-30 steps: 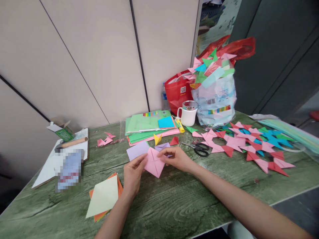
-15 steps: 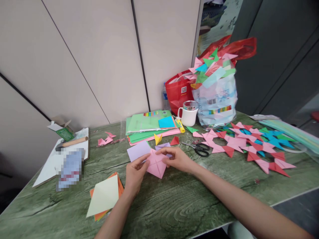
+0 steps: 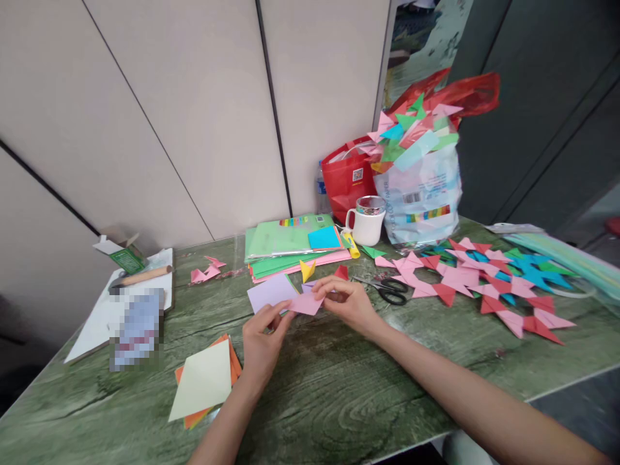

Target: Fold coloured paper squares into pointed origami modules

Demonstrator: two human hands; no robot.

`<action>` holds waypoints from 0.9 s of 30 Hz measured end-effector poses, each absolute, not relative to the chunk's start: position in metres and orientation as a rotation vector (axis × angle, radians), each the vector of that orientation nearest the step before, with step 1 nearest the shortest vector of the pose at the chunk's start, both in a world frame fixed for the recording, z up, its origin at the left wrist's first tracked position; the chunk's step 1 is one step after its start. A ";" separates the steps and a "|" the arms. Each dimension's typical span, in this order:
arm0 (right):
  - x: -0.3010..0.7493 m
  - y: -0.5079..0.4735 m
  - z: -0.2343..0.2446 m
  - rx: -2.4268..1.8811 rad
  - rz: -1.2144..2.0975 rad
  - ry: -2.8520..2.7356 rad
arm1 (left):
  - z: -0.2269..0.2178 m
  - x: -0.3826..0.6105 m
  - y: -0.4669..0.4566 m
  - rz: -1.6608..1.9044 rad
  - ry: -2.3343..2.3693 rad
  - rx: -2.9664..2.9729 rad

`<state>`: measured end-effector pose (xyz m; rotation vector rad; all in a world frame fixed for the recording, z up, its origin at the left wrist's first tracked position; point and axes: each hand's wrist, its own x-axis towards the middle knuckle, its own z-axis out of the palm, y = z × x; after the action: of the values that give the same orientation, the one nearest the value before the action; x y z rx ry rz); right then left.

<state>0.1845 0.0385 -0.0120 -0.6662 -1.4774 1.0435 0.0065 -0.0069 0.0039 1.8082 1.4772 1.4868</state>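
Observation:
A folded pink origami paper [image 3: 306, 304] is held between both hands above the table, its lower edge now nearly straight. My left hand [image 3: 264, 332] pinches its left corner, and my right hand [image 3: 345, 302] pinches the right one. Just behind the hands lies a lilac paper square [image 3: 271, 294], with part of a folded lilac piece mostly hidden by my right hand. A yellow folded piece [image 3: 307, 270] and a red folded piece [image 3: 341, 272] rest beyond the fingers. To the right are black-handled scissors [image 3: 391, 290].
Joined pink and red paper pieces [image 3: 455, 274] cover the table's right side. Cream and orange squares [image 3: 203, 381] lie at lower left. Behind stand a paper stack [image 3: 278, 240], a white mug [image 3: 367, 226] and a bag of folded pieces [image 3: 421, 187]. A hammer [image 3: 143, 278] lies on a white board.
The pink paper, earlier a creased diamond facing me, has been folded over into a smaller shape. My right hand has turned slightly, fingers closer over the paper's top edge.

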 end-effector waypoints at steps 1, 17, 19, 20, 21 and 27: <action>0.184 0.038 -0.012 -0.650 1.043 -1.472 | 0.003 0.007 -0.008 1.422 1.462 1.800; 0.180 0.032 -0.013 -0.653 1.442 -1.493 | 0.000 0.005 -0.007 1.493 1.393 1.685; 0.180 0.032 -0.014 -0.697 1.490 -1.491 | 0.000 0.005 -0.006 1.487 1.381 1.693; 0.180 0.033 -0.015 -0.713 1.503 -1.486 | 0.001 0.006 -0.006 1.480 1.372 1.697; 0.180 0.033 -0.016 -0.723 1.505 -1.476 | 0.001 0.006 -0.006 1.472 1.365 1.699; 0.181 0.036 -0.017 -0.755 1.423 -1.439 | 0.002 0.008 -0.006 1.407 1.340 1.692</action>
<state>0.1810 0.0363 -0.0173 -0.7548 -1.4390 1.4234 0.0079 -0.0058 0.0025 1.6924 1.3396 1.4069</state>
